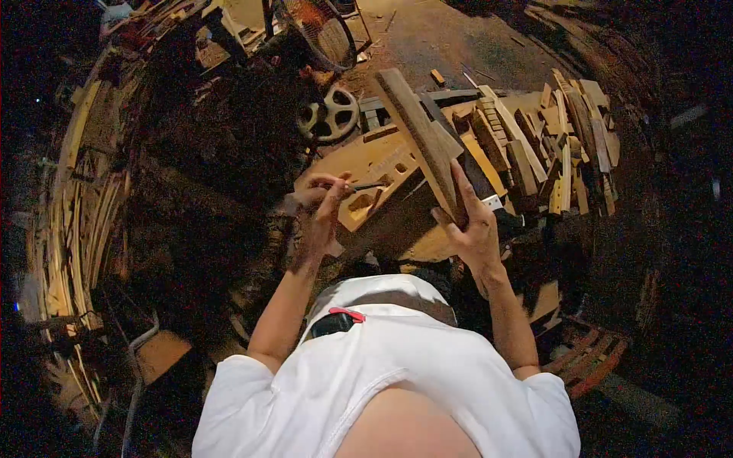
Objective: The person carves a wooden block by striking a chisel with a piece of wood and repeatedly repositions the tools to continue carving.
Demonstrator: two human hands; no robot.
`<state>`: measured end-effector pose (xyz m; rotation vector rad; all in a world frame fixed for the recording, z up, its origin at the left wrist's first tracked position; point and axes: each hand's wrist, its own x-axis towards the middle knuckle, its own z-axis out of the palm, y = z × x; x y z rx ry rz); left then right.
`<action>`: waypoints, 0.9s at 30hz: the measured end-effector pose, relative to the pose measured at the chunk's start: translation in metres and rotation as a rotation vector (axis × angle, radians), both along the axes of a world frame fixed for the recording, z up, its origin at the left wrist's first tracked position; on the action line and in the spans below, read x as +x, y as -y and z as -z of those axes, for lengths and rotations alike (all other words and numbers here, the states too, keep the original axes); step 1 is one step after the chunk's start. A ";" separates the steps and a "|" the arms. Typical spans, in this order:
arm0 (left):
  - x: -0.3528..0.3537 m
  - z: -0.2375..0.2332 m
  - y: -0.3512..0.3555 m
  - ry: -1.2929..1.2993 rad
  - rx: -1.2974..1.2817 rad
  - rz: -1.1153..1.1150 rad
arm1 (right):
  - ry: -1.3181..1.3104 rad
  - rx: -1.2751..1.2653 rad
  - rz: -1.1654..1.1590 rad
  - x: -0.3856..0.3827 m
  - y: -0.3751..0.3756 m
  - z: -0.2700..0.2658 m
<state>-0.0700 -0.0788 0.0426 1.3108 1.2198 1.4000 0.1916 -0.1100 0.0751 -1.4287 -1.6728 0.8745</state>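
Note:
My left hand (324,200) is closed around a thin dark pencil-like tool (368,187), whose tip points right over the wooden worktop. Close to that tip lies a wooden block with cut-out slots (362,206). My right hand (475,229) grips the near end of a long, thick wooden board (418,133), thumb on its left side and fingers on its right. The board is tilted, its far end raised toward the upper left, and it covers part of the worktop behind it.
Many cut wood pieces (523,164) are piled along the right of the worktop (334,162). Beyond its left edge stands a spoked wheel (336,116), with a round fan (321,34) farther back. Long wood strips (76,237) lean at far left. A slatted seat (592,359) is at lower right.

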 end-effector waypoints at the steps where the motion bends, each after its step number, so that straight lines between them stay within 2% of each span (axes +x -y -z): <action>1: -0.002 0.005 -0.003 0.350 -0.143 0.028 | -0.002 -0.001 0.008 -0.001 0.000 0.000; 6: -0.011 0.012 -0.015 0.461 -0.138 0.133 | 0.036 0.134 0.042 0.002 0.003 0.006; 8: -0.010 0.014 -0.023 0.234 -0.149 0.119 | 0.057 0.145 0.066 0.004 0.003 0.012; 9: -0.010 0.033 -0.030 0.399 -0.124 0.148 | 0.093 0.146 0.090 0.003 0.003 0.015; 10: -0.010 0.034 -0.033 0.390 -0.120 0.154 | 0.085 0.152 0.096 0.000 0.003 0.014; 12: -0.004 0.037 -0.037 0.276 -0.073 0.174 | 0.082 0.146 0.091 0.000 0.008 0.009; 13: -0.004 0.034 -0.038 0.210 -0.071 0.174 | 0.168 0.084 0.117 0.002 0.010 0.009; 14: -0.003 0.030 -0.038 0.211 -0.071 0.189 | 0.171 0.084 0.132 0.004 0.012 0.008; 16: -0.002 0.026 -0.039 0.003 -0.053 0.207 | 0.122 -0.034 0.093 0.005 0.014 0.004; 17: -0.002 0.026 -0.041 0.004 -0.053 0.220 | 0.105 -0.043 0.102 0.003 0.015 0.001; 19: 0.002 0.023 -0.045 -0.288 0.280 0.291 | 0.143 0.033 0.120 0.004 0.015 0.008; 20: 0.007 0.018 -0.043 -0.284 0.286 0.295 | 0.178 0.109 0.127 0.003 0.013 0.009; 22: 0.020 0.004 -0.033 0.095 -0.183 0.360 | 0.147 0.084 0.112 0.000 0.011 -0.002; 24: 0.026 0.002 -0.032 0.002 -0.239 0.360 | -0.014 0.140 -0.008 -0.006 0.006 -0.021; 26: 0.031 0.006 -0.034 0.183 -0.340 0.457 | 0.075 0.239 -0.022 -0.015 0.006 -0.042; 27: 0.025 -0.003 -0.036 -0.285 -0.085 0.455 | 0.172 0.329 -0.036 -0.018 0.007 -0.050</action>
